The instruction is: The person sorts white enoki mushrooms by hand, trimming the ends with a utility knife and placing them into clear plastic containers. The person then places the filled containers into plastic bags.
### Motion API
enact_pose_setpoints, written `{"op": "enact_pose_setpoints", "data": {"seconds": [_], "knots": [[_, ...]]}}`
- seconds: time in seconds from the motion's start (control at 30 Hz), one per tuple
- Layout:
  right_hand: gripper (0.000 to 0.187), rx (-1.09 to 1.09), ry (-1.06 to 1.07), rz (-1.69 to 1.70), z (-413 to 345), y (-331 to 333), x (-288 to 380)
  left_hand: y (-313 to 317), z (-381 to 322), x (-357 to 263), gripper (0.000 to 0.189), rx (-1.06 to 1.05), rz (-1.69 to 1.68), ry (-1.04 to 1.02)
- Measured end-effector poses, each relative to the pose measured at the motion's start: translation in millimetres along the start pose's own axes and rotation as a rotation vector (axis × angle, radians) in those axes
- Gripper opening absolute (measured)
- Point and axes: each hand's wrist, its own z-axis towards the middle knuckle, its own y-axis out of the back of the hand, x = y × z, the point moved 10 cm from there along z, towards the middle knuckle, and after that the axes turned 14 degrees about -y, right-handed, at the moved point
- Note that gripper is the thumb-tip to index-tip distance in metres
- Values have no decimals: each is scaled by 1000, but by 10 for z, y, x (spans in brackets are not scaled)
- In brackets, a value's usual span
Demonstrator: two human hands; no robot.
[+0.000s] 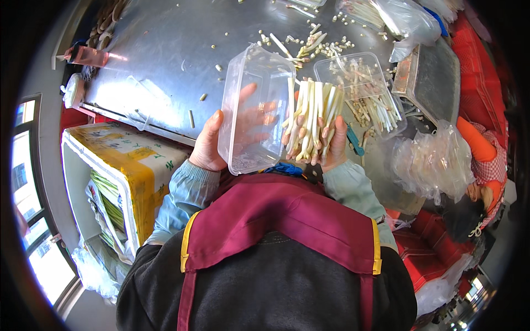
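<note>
My left hand point(211, 142) grips a clear plastic tub point(238, 120) tipped on its side, its fingers showing blurred through the wall. Small drops or bits cling inside the tub near its lower end. In my right hand point(337, 145) is a bundle of pale cut vegetable stalks point(312, 120), with pinkish-brown tips towards me. The bundle is at the tub's mouth; one stalk lies along the rim. Beyond my right hand, a second clear tub point(399, 124) holds more pale stalks. A turquoise-handled tool point(354, 140) lies close to that hand, its working end unclear.
Short cut pieces point(331, 47) are scattered over the metal table point(165, 45). At left stands a taped foam box point(165, 165) with green stalks point(109, 202). To the right are a metal box point(437, 70), a plastic bag point(432, 161), red crates point(476, 62) and another person's orange sleeve point(476, 138).
</note>
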Motion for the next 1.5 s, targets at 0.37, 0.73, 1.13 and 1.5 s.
{"op": "enact_pose_setpoints", "data": {"seconds": [0.37, 0.73, 1.13, 1.5], "knots": [[98, 163, 10, 230, 14, -196, -42, -302, -107, -211, 107, -36, 278, 14], [100, 119, -38, 188, 43, -7, -43, -178, -52, -210, 115, -107, 358, 49], [93, 47, -49, 146, 36, -55, -11, 405, 127, -235, 93, -127, 51, -169], [91, -167, -15, -110, -55, -326, 122, 908, -130, -698, 43, -476, 788, -580]]}}
